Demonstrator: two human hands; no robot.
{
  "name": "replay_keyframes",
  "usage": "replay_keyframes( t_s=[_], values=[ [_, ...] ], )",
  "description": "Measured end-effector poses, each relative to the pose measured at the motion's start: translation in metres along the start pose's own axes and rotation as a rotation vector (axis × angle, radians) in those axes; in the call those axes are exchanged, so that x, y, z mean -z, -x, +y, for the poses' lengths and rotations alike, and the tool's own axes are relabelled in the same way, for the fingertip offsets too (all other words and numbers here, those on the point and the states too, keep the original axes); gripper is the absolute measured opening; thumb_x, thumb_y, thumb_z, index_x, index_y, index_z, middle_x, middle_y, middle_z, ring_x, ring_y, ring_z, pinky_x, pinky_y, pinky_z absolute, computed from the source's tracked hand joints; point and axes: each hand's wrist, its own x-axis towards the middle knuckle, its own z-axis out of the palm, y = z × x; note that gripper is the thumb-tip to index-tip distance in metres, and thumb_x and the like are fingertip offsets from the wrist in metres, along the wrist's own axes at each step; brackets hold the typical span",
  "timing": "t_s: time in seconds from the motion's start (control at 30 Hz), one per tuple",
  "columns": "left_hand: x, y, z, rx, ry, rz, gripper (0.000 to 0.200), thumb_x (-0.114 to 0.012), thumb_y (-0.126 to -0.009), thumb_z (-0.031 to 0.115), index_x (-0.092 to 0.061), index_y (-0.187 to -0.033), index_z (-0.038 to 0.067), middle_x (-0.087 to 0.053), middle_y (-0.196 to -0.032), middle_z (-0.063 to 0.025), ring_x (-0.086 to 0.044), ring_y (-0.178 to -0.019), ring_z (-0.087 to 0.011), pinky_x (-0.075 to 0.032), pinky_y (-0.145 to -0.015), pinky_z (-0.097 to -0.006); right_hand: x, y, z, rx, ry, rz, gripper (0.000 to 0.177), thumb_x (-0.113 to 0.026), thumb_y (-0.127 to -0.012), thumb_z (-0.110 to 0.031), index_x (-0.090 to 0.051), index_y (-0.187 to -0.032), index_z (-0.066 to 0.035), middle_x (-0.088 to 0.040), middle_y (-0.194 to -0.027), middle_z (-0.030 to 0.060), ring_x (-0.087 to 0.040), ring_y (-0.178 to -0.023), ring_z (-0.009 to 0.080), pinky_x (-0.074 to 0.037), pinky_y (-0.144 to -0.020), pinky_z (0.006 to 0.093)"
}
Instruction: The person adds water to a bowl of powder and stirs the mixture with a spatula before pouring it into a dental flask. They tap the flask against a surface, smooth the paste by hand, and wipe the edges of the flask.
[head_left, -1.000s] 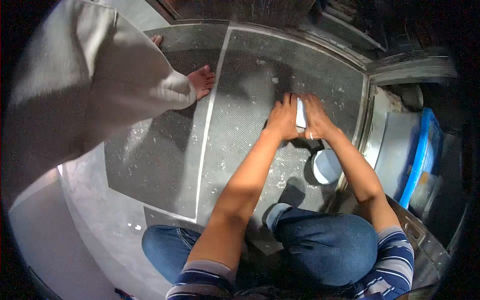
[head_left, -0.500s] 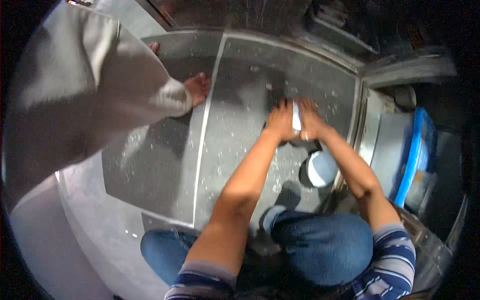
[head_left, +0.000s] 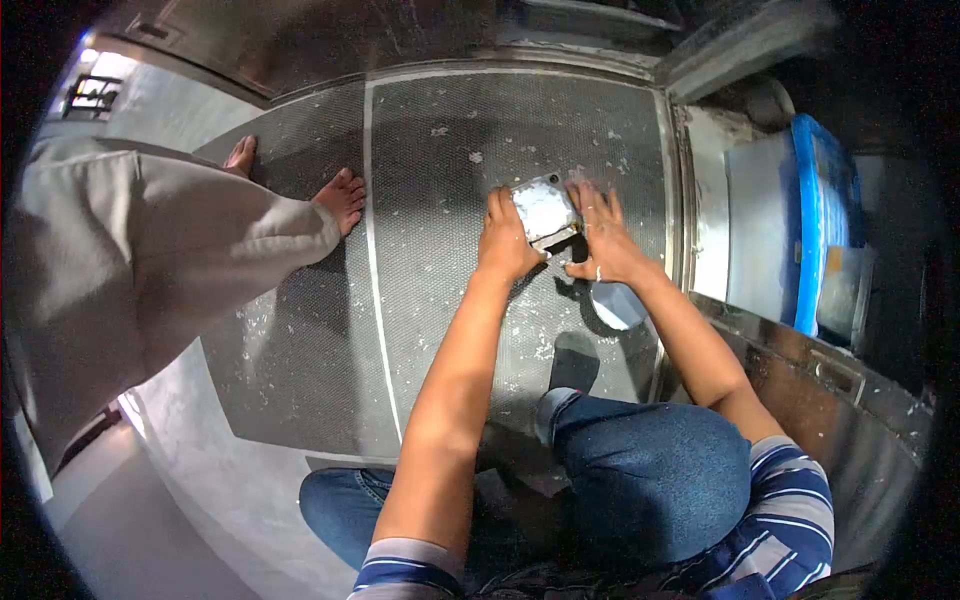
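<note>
My left hand [head_left: 508,238] grips the left side of a small flat white-and-silver box [head_left: 545,207], its thumb low at the near edge. A dark round spot shows at the box's far corner, and its near side has a pale strip. My right hand [head_left: 610,240] is open at the box's right edge, fingers spread and slightly blurred, thumb apart. Just below the right wrist, a pale rounded object [head_left: 618,306] rests on the dark textured mat [head_left: 430,280], partly covered by the forearm. White flecks are scattered over the mat.
Another person's bare foot [head_left: 342,200] and loose light trousers [head_left: 190,220] are at the left. On the right stands a white container with a blue rim [head_left: 806,220]. A dark panel [head_left: 300,40] borders the far side. My bent knee [head_left: 650,480] is close below.
My hands were together around the upright, edge-on box; now it lies tilted face up, and my right hand has spread away from my left. The camera view has also shifted.
</note>
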Motion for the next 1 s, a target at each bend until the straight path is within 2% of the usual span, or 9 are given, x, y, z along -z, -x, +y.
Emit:
replay_keyframes(
  t_s=[0.23,0.37,0.43,0.5,0.63,0.7,0.8,0.9,1.0],
  values=[
    [-0.001,-0.004,-0.008,-0.077,-0.003,0.003,0.121,-0.095,-0.045,0.020,-0.023,-0.138,-0.007,-0.032,-0.139,-0.0245,-0.041,-0.128,-0.0436,-0.043,-0.106,-0.0432,-0.009,0.005,-0.025,0.036,0.028,0.074,0.128,-0.073,-0.064,-0.043,0.008,-0.149,0.007,-0.011,-0.159,0.0214,-0.009,-0.145,0.0463,0.000,-0.115,0.0621],
    [0.004,-0.003,-0.005,-0.056,0.004,-0.046,0.123,-0.096,-0.044,0.023,-0.023,-0.139,-0.006,-0.034,-0.137,-0.0238,-0.043,-0.127,-0.0432,-0.043,-0.105,-0.0440,-0.008,-0.002,-0.041,0.027,0.038,0.017,0.125,-0.071,-0.063,-0.042,0.004,-0.150,0.007,-0.012,-0.159,0.0206,-0.009,-0.146,0.0430,0.001,-0.116,0.0622],
    [0.009,-0.004,-0.002,-0.015,0.016,-0.104,0.124,-0.096,-0.047,0.027,-0.021,-0.141,-0.006,-0.030,-0.143,-0.0230,-0.042,-0.130,-0.0423,-0.045,-0.104,-0.0448,-0.004,-0.002,-0.039,0.033,0.055,0.017,0.124,-0.072,-0.063,-0.041,0.003,-0.150,0.007,-0.015,-0.158,0.0207,-0.009,-0.147,0.0408,0.002,-0.116,0.0618],
    [0.008,-0.003,-0.003,-0.039,0.002,-0.073,0.124,-0.096,-0.047,0.028,-0.021,-0.140,-0.005,-0.031,-0.142,-0.0227,-0.042,-0.130,-0.0425,-0.045,-0.103,-0.0449,0.001,0.000,-0.030,0.125,0.126,-0.008,0.123,-0.072,-0.064,-0.042,0.001,-0.150,0.007,-0.016,-0.158,0.0214,-0.010,-0.147,0.0398,0.001,-0.116,0.0616],
    [0.004,-0.005,-0.005,-0.041,-0.024,-0.059,0.124,-0.096,-0.047,0.029,-0.021,-0.140,-0.006,-0.029,-0.144,-0.0232,-0.041,-0.130,-0.0427,-0.044,-0.104,-0.0449,0.022,0.001,-0.033,0.021,0.309,-0.065,0.118,-0.068,-0.069,-0.049,-0.002,-0.150,0.007,-0.020,-0.157,0.0201,-0.013,-0.146,0.0408,0.002,-0.116,0.0617],
    [0.003,-0.005,-0.006,-0.029,-0.037,-0.060,0.124,-0.096,-0.047,0.029,-0.021,-0.140,-0.006,-0.028,-0.145,-0.0235,-0.041,-0.130,-0.0430,-0.044,-0.104,-0.0449,0.015,-0.015,-0.020,0.018,0.286,0.045,0.116,-0.064,-0.072,-0.053,-0.002,-0.152,0.003,-0.021,-0.157,0.0194,-0.015,-0.146,0.0398,0.002,-0.116,0.0626],
    [0.004,-0.004,-0.001,-0.023,-0.052,-0.089,0.126,-0.096,-0.046,0.030,-0.020,-0.141,-0.006,-0.027,-0.146,-0.0244,-0.040,-0.131,-0.0432,-0.044,-0.105,-0.0447,0.019,-0.046,0.003,0.310,0.173,-0.006,0.107,-0.058,-0.073,-0.050,-0.003,-0.154,-0.007,-0.021,-0.158,0.0170,-0.015,-0.147,0.0356,0.002,-0.118,0.0606],
    [0.008,-0.005,-0.003,-0.036,-0.033,-0.090,0.128,-0.096,-0.045,0.029,-0.020,-0.141,-0.006,-0.026,-0.146,-0.0250,-0.040,-0.131,-0.0435,-0.043,-0.105,-0.0448,0.017,-0.060,0.016,0.440,0.159,-0.111,0.103,-0.054,-0.073,-0.046,-0.004,-0.154,-0.008,-0.021,-0.158,0.0151,-0.014,-0.147,0.0340,0.001,-0.120,0.0579],
    [0.007,-0.006,-0.002,-0.014,-0.019,-0.104,0.128,-0.097,-0.044,0.029,-0.019,-0.141,-0.005,-0.027,-0.145,-0.0240,-0.041,-0.130,-0.0432,-0.044,-0.104,-0.0447,0.019,-0.056,0.024,0.551,0.127,-0.080,0.099,-0.052,-0.073,-0.045,-0.009,-0.155,-0.010,-0.022,-0.158,0.0147,-0.016,-0.147,0.0314,-0.001,-0.120,0.0569]
  ],
)
